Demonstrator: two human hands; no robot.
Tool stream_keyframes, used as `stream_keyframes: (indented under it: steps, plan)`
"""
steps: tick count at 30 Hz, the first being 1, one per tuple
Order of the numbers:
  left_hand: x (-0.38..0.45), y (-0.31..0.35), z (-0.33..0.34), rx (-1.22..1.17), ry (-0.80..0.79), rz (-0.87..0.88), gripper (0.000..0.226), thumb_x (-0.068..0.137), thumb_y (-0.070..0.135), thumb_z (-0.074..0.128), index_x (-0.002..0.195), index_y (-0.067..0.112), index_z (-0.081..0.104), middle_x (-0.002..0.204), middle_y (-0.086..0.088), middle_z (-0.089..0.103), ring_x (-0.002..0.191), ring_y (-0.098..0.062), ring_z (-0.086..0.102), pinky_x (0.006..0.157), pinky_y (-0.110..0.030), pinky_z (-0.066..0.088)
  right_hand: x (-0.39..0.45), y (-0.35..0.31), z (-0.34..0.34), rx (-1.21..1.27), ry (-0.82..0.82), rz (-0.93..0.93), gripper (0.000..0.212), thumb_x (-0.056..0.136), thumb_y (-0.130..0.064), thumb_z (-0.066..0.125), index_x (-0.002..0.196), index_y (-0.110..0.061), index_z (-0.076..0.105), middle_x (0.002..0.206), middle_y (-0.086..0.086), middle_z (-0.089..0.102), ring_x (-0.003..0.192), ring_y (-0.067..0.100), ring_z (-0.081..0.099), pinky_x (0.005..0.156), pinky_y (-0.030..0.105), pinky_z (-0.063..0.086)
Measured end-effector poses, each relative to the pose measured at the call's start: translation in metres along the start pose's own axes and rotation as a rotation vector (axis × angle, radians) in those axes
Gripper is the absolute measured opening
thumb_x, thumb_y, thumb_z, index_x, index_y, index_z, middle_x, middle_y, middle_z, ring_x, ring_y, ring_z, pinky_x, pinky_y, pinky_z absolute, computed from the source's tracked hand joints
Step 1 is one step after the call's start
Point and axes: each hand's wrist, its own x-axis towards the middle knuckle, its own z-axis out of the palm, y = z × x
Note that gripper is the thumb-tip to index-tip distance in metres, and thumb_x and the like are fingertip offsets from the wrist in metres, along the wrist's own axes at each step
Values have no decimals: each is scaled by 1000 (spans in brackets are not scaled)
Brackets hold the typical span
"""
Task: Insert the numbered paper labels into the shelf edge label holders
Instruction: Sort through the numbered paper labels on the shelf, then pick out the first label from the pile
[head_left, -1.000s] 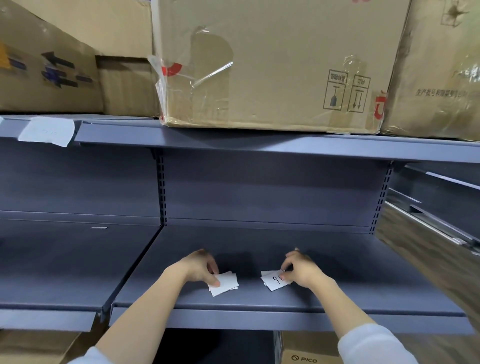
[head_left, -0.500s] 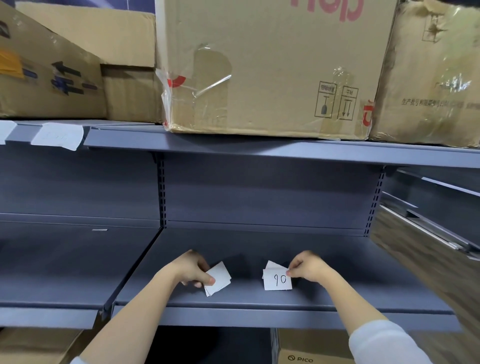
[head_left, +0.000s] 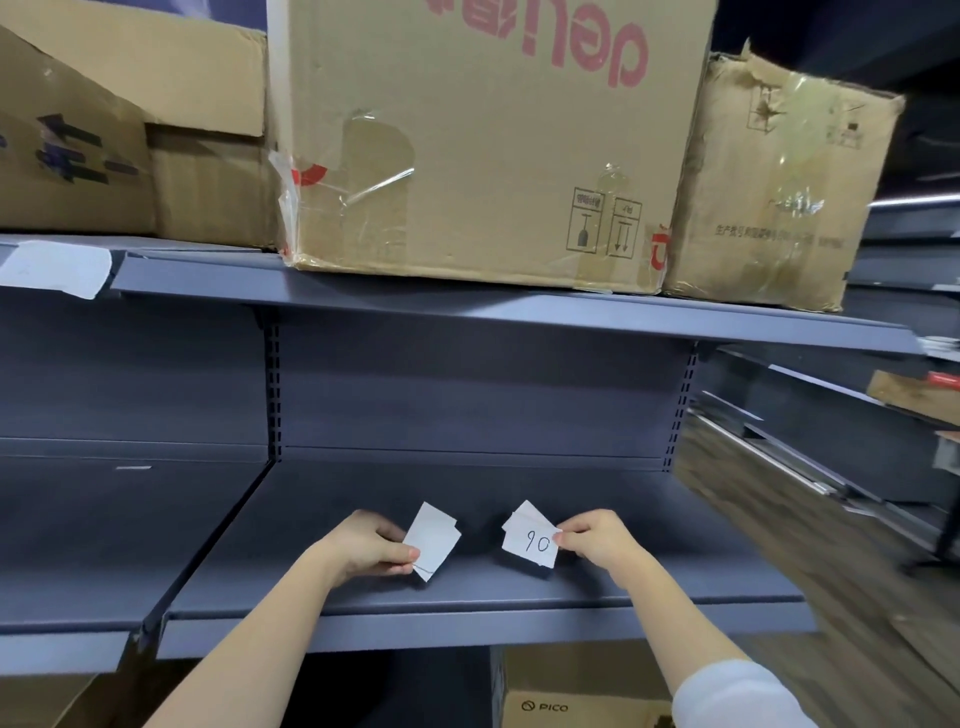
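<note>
Above the grey metal shelf (head_left: 649, 540), the left hand (head_left: 363, 545) pinches a blank-faced small white paper label (head_left: 432, 539). The right hand (head_left: 597, 538) pinches another white paper slip (head_left: 531, 536) — marked "90" — with more slips behind it.

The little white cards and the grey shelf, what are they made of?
The white cards look like thin matte paper: the edges are cut unevenly, the corners bend, and a number is handwritten in pen. The grey shelf looks like painted sheet metal: smooth, even, dull blue-grey, with a folded front edge and slotted uprights behind. That is probable, not certain.
</note>
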Motion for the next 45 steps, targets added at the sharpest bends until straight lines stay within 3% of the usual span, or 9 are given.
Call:
stream_keyframes:
  steps: [7, 11, 15, 22, 26, 29, 35, 39, 45]
  plan:
    - [12, 17, 53, -66, -59, 59, 8, 81, -5, 64, 73, -4, 65, 62, -7, 68, 47, -4, 66, 49, -10, 52, -17, 15, -32, 174, 182, 53, 15, 84, -1, 59, 74, -2, 70, 80, 9, 64, 59, 12, 48, 45, 12, 35]
    - [21, 30, 80, -37, -110, 115, 11, 82, -2, 63, 72, -4, 67, 54, -3, 66, 46, -4, 60, 52, -10, 51, -33, 26, -53, 219, 295, 85, 17, 83, -1, 58, 86, 11, 69, 78, 9, 62, 64, 14, 51, 48, 11, 37]
    - [29, 47, 113, -93, -178, 165, 14, 83, -2, 63, 70, -6, 65, 52, 0, 66, 52, -8, 61, 52, -9, 52, -55, 41, -78, 210, 403, 139, 22, 83, 1, 53, 74, 21, 56, 58, 3, 35, 49, 10, 24, 37, 13, 18]
    - [15, 72, 206, -107, -514, 250, 25, 84, -4, 61, 59, -2, 61, 48, 0, 61, 48, -5, 61, 50, -11, 50, -152, 85, -125, 267, 825, 260, 27, 85, 1, 53, 88, 27, 57, 79, 7, 39, 55, 10, 23, 38, 16, 15]
    - [-18, 67, 277, -83, -802, 233, 36, 83, -2, 63, 48, 7, 67, 49, -3, 62, 48, -8, 57, 49, -9, 48, -253, 108, -129, 322, 1119, 454, 24, 84, -3, 58, 94, 18, 65, 67, -5, 51, 48, 5, 31, 37, 14, 21]
    - [-79, 59, 329, -45, -1031, 232, 31, 84, -2, 63, 55, 6, 68, 44, 3, 62, 40, -1, 55, 51, -10, 47, -344, 110, -116, 388, 1318, 584, 23, 84, -3, 60, 99, 14, 66, 42, -9, 51, 31, 1, 41, 29, 7, 26]
    - [-243, 43, 389, 7, -1429, 304, 25, 85, -1, 61, 60, 2, 62, 41, 5, 58, 40, -1, 53, 47, -6, 47, -525, 94, -74, 418, 1701, 650, 21, 83, 0, 59, 96, 15, 66, 52, -1, 53, 18, 2, 29, 27, 10, 19]
    - [-359, 23, 414, 95, -1662, 336, 39, 85, 2, 62, 47, 8, 58, 39, 5, 53, 39, -2, 49, 46, -7, 44, -646, 75, -33, 407, 1885, 752, 19, 84, -1, 57, 72, 5, 69, 45, -2, 46, 34, 2, 37, 34, 13, 23]
    - [-556, -30, 420, 179, -1967, 329, 39, 82, -2, 65, 45, 10, 66, 41, 3, 59, 44, -8, 53, 52, -16, 46, -825, 18, 68, 408, 2249, 898, 26, 85, -7, 59, 107, 5, 66, 57, -2, 57, 26, 2, 41, 25, 7, 23]
